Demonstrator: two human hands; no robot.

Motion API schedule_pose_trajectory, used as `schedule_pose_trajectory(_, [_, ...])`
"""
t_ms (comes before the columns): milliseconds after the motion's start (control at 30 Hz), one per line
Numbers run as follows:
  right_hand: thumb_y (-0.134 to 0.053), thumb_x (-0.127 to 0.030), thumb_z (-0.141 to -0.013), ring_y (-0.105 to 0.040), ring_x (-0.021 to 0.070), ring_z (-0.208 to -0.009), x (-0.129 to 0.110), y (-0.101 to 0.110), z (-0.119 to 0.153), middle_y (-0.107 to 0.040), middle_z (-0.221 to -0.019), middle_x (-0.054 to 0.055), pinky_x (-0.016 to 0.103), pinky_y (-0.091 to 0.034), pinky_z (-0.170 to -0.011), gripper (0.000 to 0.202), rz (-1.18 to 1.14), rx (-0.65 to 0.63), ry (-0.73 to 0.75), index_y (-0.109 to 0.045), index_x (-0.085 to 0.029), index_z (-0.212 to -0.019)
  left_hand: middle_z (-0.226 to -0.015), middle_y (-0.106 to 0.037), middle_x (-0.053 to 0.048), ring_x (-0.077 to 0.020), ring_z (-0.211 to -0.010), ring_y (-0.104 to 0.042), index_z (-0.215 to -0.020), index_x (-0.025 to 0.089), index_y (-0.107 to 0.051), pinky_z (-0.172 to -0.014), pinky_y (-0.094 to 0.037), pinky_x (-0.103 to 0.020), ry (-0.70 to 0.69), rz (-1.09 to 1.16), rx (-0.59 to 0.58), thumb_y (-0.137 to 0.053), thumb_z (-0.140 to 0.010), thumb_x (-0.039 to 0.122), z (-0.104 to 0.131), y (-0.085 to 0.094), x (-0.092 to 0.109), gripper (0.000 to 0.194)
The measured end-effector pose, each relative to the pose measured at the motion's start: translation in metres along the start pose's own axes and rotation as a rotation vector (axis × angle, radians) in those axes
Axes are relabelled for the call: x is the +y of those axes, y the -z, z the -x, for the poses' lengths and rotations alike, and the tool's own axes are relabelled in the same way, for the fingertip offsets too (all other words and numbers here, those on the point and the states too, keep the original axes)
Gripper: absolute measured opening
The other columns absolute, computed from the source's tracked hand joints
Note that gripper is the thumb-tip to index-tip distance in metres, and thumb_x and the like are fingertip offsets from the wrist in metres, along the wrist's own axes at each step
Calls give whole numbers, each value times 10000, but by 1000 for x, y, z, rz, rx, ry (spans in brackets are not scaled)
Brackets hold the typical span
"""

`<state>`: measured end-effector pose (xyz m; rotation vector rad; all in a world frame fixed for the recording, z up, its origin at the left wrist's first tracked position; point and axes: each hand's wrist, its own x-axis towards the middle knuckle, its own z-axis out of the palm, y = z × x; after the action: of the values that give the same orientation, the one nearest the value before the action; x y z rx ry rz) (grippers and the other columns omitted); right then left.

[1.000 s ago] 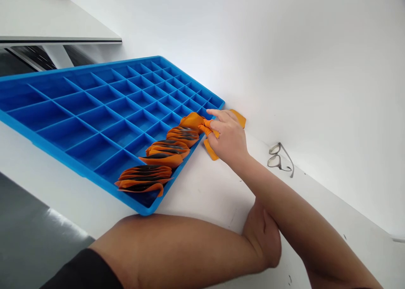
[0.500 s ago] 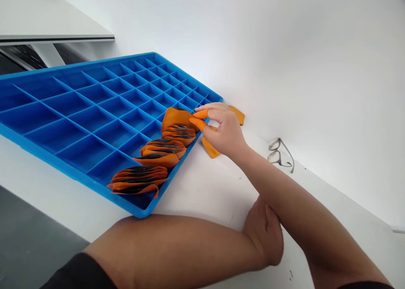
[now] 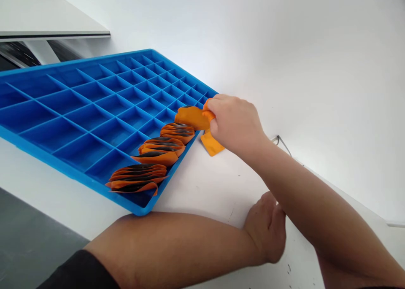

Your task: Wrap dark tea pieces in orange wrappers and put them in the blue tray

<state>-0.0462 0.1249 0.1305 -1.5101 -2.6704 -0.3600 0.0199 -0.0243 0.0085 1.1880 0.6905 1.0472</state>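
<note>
My right hand (image 3: 237, 122) pinches the right edge of an orange pouch (image 3: 191, 117) with a dark inner side, over the near edge of a blue divided tray (image 3: 148, 202). Orange finger cots (image 3: 209, 109) cover two of its fingertips. Stacks of similar orange and black pouches (image 3: 137, 177) stand in the compartments along that edge. Below my right wrist, another orange pouch (image 3: 211, 143) lies flat on the white table. My left hand (image 3: 265, 230) rests curled on the table, apart from the tray and partly behind my right forearm; I see nothing in it.
Eyeglasses (image 3: 278, 141) lie on the table, mostly hidden by my right forearm. A white wall (image 3: 300, 61) rises behind the table. Another white tabletop (image 3: 50, 14) stands at the upper left. The grey floor (image 3: 28, 242) shows at the lower left.
My right hand has moved right and drawn the pouch with it, its fingers closing on the edge. My forearm now covers much of the eyeglasses. The left hand has barely moved.
</note>
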Motion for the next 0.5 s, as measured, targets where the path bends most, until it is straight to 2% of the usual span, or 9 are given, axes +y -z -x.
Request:
schedule_pose_trajectory(67, [-548,-39,-847,-530,179,-683,1,5,-1,-685,-862,44,312,-248,-575,211,-6,-40,-46,-674,-191,-921,-1334,-653,-121,-327,-1243,-605,-1268,191,-612,-1074,-491,-525,32,-4,-12,-270,-1073,340,0,0,-1,421])
schedule_pose_trajectory(200, [-559,-86,-842,-501,173,-645,3,4,-1,-659,-782,28,308,-247,-582,183,-66,-39,-9,-643,-207,-950,-1343,-652,-123,-341,-1248,-605,-1292,189,-607,-1070,-491,-551,21,-18,-8,-279,-1062,304,0,0,-1,416])
schedule_pose_trajectory(333, [-578,-102,-803,-526,155,-659,3,-6,-4,-681,-820,-2,297,-276,-588,159,-270,-34,55,-618,-210,-911,-1318,-667,-126,-342,-1232,-615,-1261,180,-612,-1046,-507,-560,6,5,12,-249,-1069,306,0,0,0,429])
schedule_pose_trajectory(500, [-573,-84,-821,-546,137,-691,6,-21,-13,-676,-823,-27,290,-324,-605,129,-527,-20,121,-588,-208,-850,-1321,-662,-127,-328,-1242,-610,-1271,173,-611,-1062,-505,-539,8,44,44,-239,-1076,315,0,-2,-2,444])
